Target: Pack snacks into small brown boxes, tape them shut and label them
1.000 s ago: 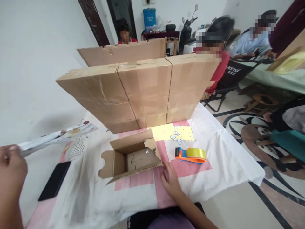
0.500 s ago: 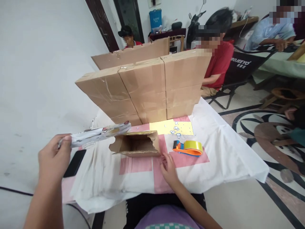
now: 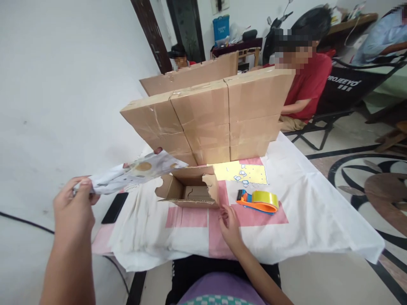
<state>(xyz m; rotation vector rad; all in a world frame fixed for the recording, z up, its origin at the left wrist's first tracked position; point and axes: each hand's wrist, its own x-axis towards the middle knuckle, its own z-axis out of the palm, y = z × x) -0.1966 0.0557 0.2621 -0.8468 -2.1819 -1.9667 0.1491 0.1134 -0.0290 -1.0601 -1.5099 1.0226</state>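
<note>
Pinched at one end in my left hand (image 3: 76,197) is a flat, whitish printed plastic packet (image 3: 136,169), its free end tilted over the left side of an open cardboard box (image 3: 187,201). The box stands on the table with its top open and its cut flaps upright; a bare inside bottom shows. My right hand (image 3: 229,222) rests by the box's front right corner, fingers loosely curled and apart, holding nothing; I cannot tell whether it touches the box. To its right lies an orange and blue tape dispenser (image 3: 251,204) with a yellow roll (image 3: 264,198).
Taped cardboard boxes (image 3: 203,123) form a wall across the back of the table. A black phone (image 3: 115,208) lies at the left on the white and pink cloth (image 3: 305,212). A person in red (image 3: 310,91) sits beyond, near a black chair (image 3: 337,91).
The packet has turned so that more of its printed face shows. The view has shifted left, and more of the box's inside is seen. My right hand stays by the box's corner.
</note>
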